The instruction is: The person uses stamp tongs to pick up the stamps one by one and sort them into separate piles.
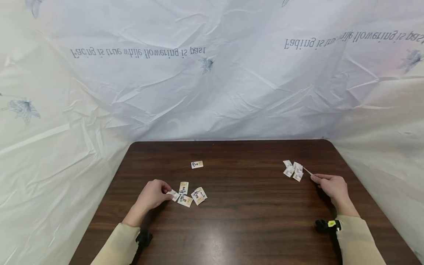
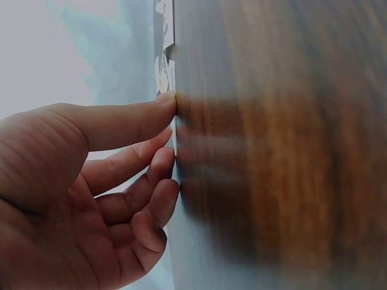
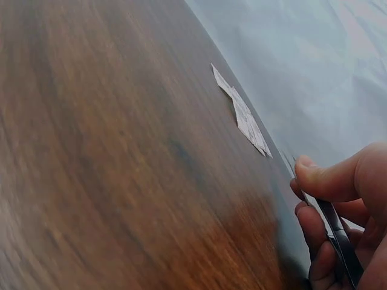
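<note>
My left hand (image 1: 153, 195) is low over the table's left side, pinching a small postage stamp (image 1: 173, 195) between thumb and fingertips. In the left wrist view the thumb and fingers (image 2: 130, 124) meet the tabletop at the stamp's edge. Right beside it lie more printed stamps, one upright (image 1: 183, 188), one tilted (image 1: 184, 200) and an overlapping group (image 1: 198, 195). Over at the right, my right hand (image 1: 332, 187) grips slim metal tweezers (image 3: 335, 232), with their tips close to a cluster of pale stamps (image 1: 297, 172). Whether the tips hold anything is too small to tell.
A single stamp (image 1: 197, 164) lies farther back on the brown wooden table (image 1: 241, 221). White printed sheeting (image 1: 212, 92) hangs behind the table and along both sides. Dark wrist devices sit at both cuffs.
</note>
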Tool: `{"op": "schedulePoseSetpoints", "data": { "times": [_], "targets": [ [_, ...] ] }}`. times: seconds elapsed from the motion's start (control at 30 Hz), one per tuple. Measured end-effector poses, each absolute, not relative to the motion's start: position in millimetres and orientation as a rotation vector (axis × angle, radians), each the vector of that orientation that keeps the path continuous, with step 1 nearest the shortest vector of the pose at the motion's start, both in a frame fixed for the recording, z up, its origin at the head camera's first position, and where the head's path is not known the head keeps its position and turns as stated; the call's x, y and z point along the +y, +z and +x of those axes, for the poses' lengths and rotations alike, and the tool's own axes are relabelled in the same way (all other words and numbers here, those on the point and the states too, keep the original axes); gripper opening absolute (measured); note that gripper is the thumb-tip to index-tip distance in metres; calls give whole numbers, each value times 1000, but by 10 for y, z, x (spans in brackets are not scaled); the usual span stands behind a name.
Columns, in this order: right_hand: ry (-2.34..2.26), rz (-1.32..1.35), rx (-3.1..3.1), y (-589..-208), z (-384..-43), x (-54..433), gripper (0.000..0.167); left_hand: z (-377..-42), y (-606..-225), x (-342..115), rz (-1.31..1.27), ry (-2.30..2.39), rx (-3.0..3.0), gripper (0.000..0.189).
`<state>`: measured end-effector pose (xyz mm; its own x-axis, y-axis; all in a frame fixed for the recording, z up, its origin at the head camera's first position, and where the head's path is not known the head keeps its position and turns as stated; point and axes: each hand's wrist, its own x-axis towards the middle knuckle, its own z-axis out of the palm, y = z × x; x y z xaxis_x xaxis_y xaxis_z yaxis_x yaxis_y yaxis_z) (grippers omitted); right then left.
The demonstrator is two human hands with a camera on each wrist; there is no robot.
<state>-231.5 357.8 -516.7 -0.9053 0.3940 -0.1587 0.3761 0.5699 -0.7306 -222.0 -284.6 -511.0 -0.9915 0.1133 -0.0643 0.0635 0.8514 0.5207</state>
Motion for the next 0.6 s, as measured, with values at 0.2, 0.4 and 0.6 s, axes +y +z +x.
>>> {"op": "schedulePoseSetpoints", "data": {
  "times": [0.2,0.4,0.6],
  "targets": [
    [1254,-588,-2690,-5153,-2373,3316,59,-2213,-5118,-2854,146,811,2942,18],
    [1211,-169,-2797,-5058,-2529,2611,54,-2201,-5103,-2856,126,810,2941,20],
    [1212,314,-2859,-5067,-2625,1640,35,-2187,-5101,-2863,98,772,2963,23]
  ]
}}
